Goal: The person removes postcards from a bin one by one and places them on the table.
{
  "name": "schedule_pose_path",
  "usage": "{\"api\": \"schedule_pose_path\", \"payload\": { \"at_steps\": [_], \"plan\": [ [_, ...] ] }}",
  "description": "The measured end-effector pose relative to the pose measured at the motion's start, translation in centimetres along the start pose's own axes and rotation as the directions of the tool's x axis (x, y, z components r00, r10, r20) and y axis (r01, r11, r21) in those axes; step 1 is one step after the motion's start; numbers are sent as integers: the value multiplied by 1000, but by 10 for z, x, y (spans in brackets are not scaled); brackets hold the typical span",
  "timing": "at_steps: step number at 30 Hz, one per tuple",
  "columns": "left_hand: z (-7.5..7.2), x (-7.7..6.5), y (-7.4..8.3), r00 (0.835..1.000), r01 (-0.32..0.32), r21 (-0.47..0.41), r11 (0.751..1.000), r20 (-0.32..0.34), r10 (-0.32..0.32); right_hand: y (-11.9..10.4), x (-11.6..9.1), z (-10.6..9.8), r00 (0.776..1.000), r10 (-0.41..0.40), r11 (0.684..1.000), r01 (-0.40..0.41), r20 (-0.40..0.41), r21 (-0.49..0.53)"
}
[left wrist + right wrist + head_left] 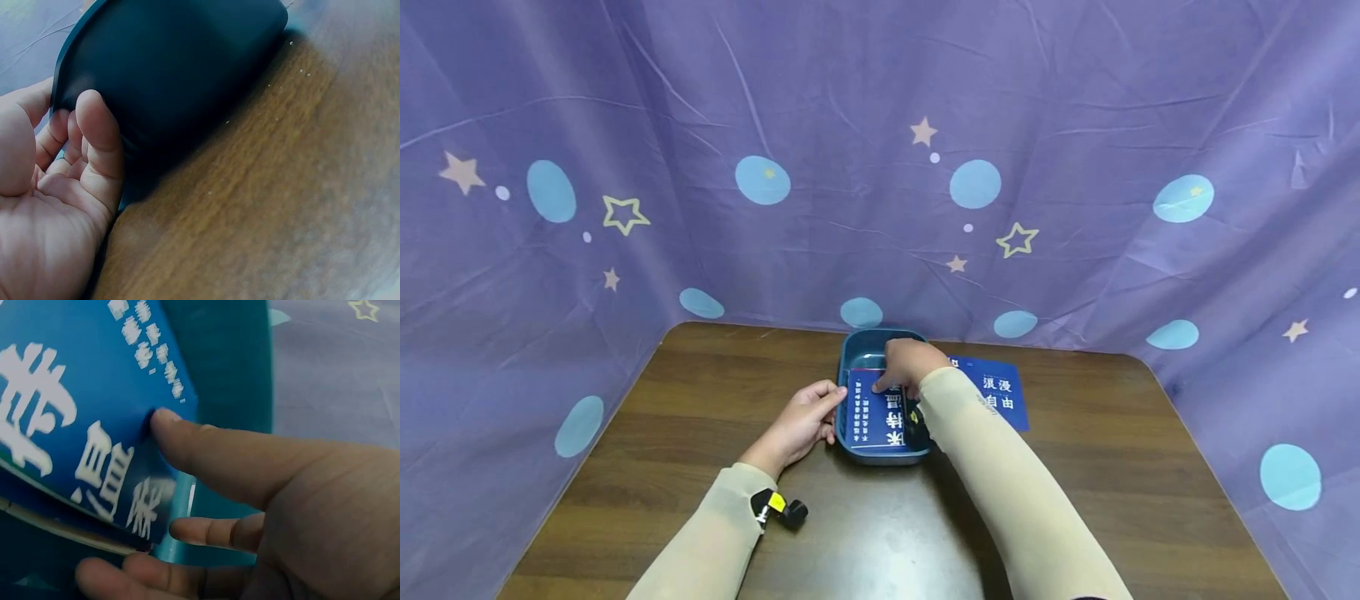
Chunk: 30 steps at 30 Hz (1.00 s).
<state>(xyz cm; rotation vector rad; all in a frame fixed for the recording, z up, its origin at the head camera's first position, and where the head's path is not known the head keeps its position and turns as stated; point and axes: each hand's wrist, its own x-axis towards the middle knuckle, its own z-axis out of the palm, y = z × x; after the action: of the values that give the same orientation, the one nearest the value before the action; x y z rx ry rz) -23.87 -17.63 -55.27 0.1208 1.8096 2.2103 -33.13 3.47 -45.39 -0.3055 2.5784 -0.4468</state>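
Teal tray: this tray (883, 458), rounded at the corners, stands on the wooden table (730, 367) between the two hands' fingers.
In the tray: a blue card (871, 417) lies face up under the right thumb, filling the part nearer the person; bare tray floor shows beyond the fingers.
Left hand: this hand (801, 425) pinches the tray's side wall, thumb over the rim, the other fingers bent against the outside.
Right hand: this hand (916, 362) reaches into the tray, thumb laid on the card's face, the other fingers apart from it, just past the card's edge; whether they pinch the card I cannot tell.
Second card: another blue card with white characters (1006, 396) lies on the table outside the tray, beyond the right wrist and partly covered by it; only the head view has it.
Left wrist view: the tray's dark outer wall against the fingers, and pale specks on the table beside it.
Right wrist view: the fingertips at the card's edge, hidden from above; a pale strip beneath that edge is too dim to name.
Card's look: deep blue, large white characters in one line, smaller ones in columns left of the thumb.
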Motion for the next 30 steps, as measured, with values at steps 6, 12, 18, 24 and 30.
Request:
{"api": "schedule_pose_path", "payload": {
  "at_steps": [6, 12, 18, 24, 30],
  "plan": [
    [-1, -1, -1, 1000, 13, 5, 1000, 1, -13, -1, 4, 4, 1000, 21, 1000, -21, 20, -22],
    [-1, -2, -1, 1000, 7, 5, 1000, -1, -7, 0, 6, 1, 998, 15, 1000, -16, 67, 19],
    [0, -2, 1, 1000, 9, 1, 1000, -2, -9, 0, -2, -3, 999, -34, 999, 33, 16, 32],
    [0, -2, 2, 1000, 10, -5, 1000, 2, -10, 5, -8, -14, 993, -111, 988, 115, -44, 104],
    [0, -2, 2, 1000, -1, -3, 1000, 10, 1, 15, -16, -26, 983, -144, 952, 168, -112, 254]
  ]
}}
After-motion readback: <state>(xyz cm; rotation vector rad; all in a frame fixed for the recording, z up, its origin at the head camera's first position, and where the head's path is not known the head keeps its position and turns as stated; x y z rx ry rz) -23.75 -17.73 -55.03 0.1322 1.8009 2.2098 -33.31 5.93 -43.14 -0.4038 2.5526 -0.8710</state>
